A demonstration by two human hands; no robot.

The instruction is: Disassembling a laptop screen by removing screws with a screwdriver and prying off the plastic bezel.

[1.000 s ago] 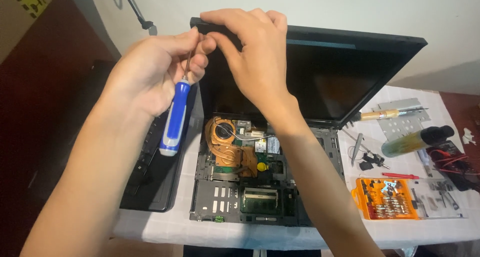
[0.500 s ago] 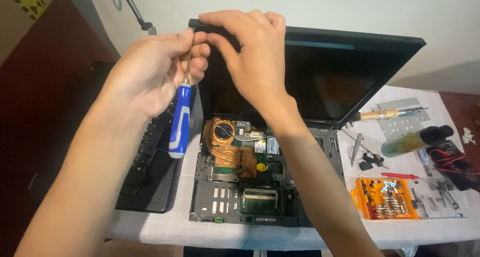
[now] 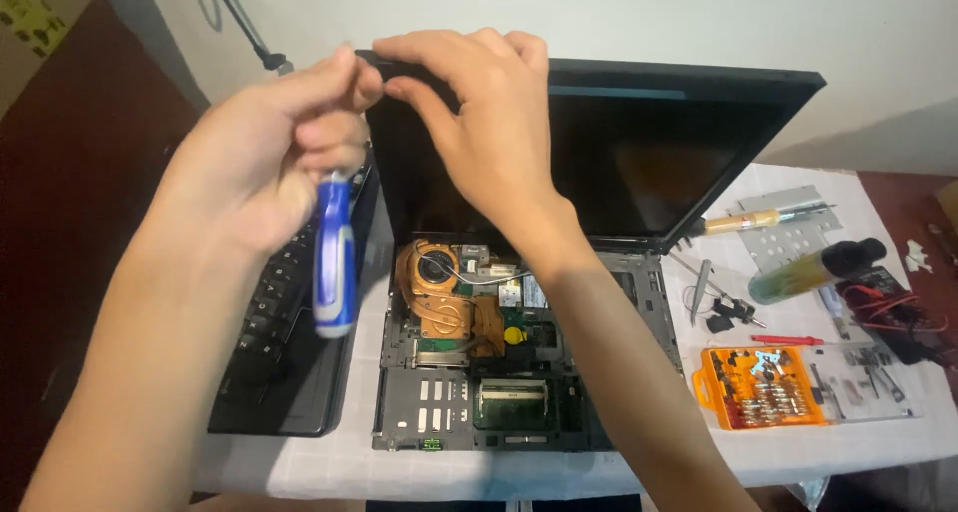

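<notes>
A blue screwdriver point(image 3: 333, 257) is gripped in the left hand point(image 3: 261, 168) – handle hanging down – while the lid corner point(image 3: 384, 65) of the opened laptop point(image 3: 519, 372) on the worktop point(image 3: 798, 450) is pinched by the right hand point(image 3: 489, 123).

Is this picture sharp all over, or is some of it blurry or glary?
Head view: the left hand and blue screwdriver are softly blurred; the opened laptop looks sharp; its dark screen carries a faint warm reflection; lighting is even, with soft shadows.
</notes>
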